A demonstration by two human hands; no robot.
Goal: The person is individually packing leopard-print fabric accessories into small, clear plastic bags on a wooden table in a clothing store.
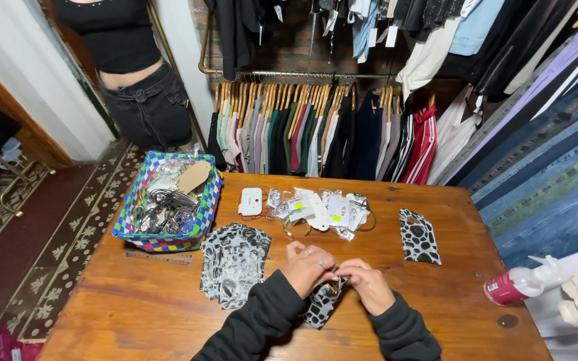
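Fingers point(332, 273) pinch spotted card point(319, 304)

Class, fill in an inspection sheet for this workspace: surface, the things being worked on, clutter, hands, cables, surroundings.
Surface: wooden table, a few dark spots.
Things worked on: black-and-white patterned card held over the table; stack of similar cards to its left; one lone card to the right.
Clutter: checkered basket with packets and tags; small plastic packets; spray bottle at the right edge.
Hands: left hand and right hand both pinch the card; black sleeves.
Cables: nothing seen.
Surroundings: clothes rail with hanging garments; a person in black standing beyond the basket.
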